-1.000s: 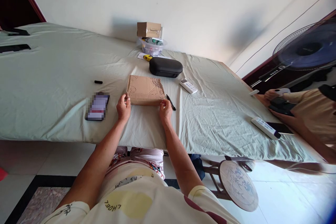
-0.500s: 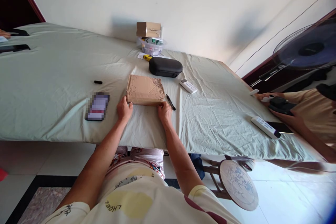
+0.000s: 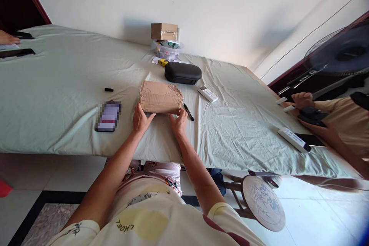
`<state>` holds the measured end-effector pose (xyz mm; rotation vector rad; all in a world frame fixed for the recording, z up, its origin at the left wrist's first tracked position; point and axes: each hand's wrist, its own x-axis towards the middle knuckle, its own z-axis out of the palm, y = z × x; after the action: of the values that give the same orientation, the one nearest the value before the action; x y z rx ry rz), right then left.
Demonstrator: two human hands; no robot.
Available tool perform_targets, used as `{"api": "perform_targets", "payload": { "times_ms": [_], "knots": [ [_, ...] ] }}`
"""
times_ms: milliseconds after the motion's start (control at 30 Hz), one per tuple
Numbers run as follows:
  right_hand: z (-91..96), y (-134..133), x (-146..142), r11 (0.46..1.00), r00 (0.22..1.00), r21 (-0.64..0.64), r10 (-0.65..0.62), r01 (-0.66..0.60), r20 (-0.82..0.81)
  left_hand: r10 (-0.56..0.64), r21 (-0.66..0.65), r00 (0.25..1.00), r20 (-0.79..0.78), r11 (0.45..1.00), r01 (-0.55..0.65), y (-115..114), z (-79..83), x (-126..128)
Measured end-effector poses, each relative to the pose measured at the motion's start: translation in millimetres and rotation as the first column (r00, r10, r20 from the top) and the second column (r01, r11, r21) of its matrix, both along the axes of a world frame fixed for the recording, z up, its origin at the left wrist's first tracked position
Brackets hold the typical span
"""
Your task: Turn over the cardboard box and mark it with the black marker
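Observation:
A flat brown cardboard box [image 3: 160, 96] lies on the pale green sheet [image 3: 57, 96] in front of me, its near edge raised a little. My left hand [image 3: 141, 119] grips the box's near left corner, fingers under the edge. At the near right corner my right hand [image 3: 178, 120] holds the same edge, thumb against the front face. A black pen [image 3: 188, 112] lies just right of my right hand.
A phone [image 3: 108, 116] lies left of my left hand, a small black cap [image 3: 108, 89] beyond it. Behind the box are a black case [image 3: 182, 72], a white remote [image 3: 208, 94], a plastic tub [image 3: 168, 49] and a small carton [image 3: 164, 31]. Another person's hands [image 3: 305, 103] work at the right; a fan [image 3: 340, 57] stands behind.
Both my hands slid inward along the box's near edge and tipped it up slightly. The person at the right shifted their hands.

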<state>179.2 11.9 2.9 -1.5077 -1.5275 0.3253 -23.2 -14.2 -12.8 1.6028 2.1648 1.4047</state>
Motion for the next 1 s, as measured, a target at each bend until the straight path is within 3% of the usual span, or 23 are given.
{"api": "perform_targets", "payload": {
  "times_ms": [167, 300, 467, 567, 767, 1000],
  "knots": [
    [9.3, -13.6, -13.6, 0.997, 0.992, -0.038, -0.069, 0.073, 0.108, 0.067, -0.016, 0.995, -0.068, 0.998, -0.068, -3.7, 6.6, 10.9],
    [9.0, -10.5, -7.2, 0.997, 0.993, -0.014, -0.071, 0.072, 0.092, 0.071, 0.017, 0.994, -0.084, 0.997, -0.069, -3.9, 5.2, 9.3],
    [-1.3, 4.7, 13.1, 1.0, 0.999, 0.004, -0.024, 0.024, 0.045, 0.002, 0.045, 0.999, -0.045, 0.999, 0.0, -1.1, -0.4, 1.2],
    [-4.0, 10.4, 23.8, 0.997, 0.995, -0.043, -0.064, 0.067, 0.075, -0.055, 0.039, 0.998, -0.019, 0.998, 0.056, -1.0, -0.8, -2.5],
    [-5.3, 11.6, 29.7, 0.987, 0.985, -0.112, -0.098, 0.115, 0.142, -0.062, -0.004, 0.998, 0.021, 0.998, 0.062, -4.3, 3.4, -3.8],
    [-3.8, 9.5, 28.4, 0.987, 0.983, -0.125, -0.081, 0.102, 0.166, -0.11, 0.125, 0.992, 0.053, 0.987, 0.103, -10.3, 14.5, -0.3]
  ]
}}
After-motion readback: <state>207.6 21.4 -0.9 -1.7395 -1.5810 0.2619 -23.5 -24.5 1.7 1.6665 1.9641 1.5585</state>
